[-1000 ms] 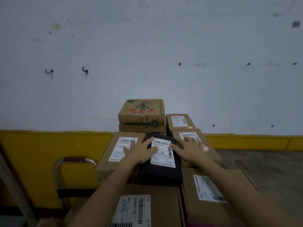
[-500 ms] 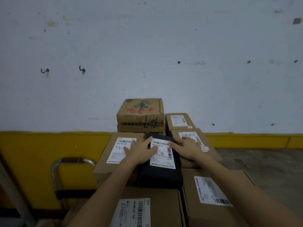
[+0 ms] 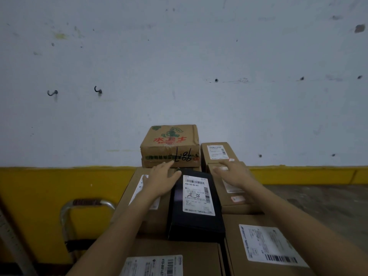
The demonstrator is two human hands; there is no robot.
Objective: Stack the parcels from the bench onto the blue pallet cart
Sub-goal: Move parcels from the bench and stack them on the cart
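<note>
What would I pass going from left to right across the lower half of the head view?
In order: metal handle → left hand → black parcel → right hand → bare floor.

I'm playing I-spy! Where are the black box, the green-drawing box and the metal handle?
black box [image 3: 198, 196], head view, on its white label.
green-drawing box [image 3: 169, 145], head view, on its top face.
metal handle [image 3: 87, 202], head view, on its top bar.
</note>
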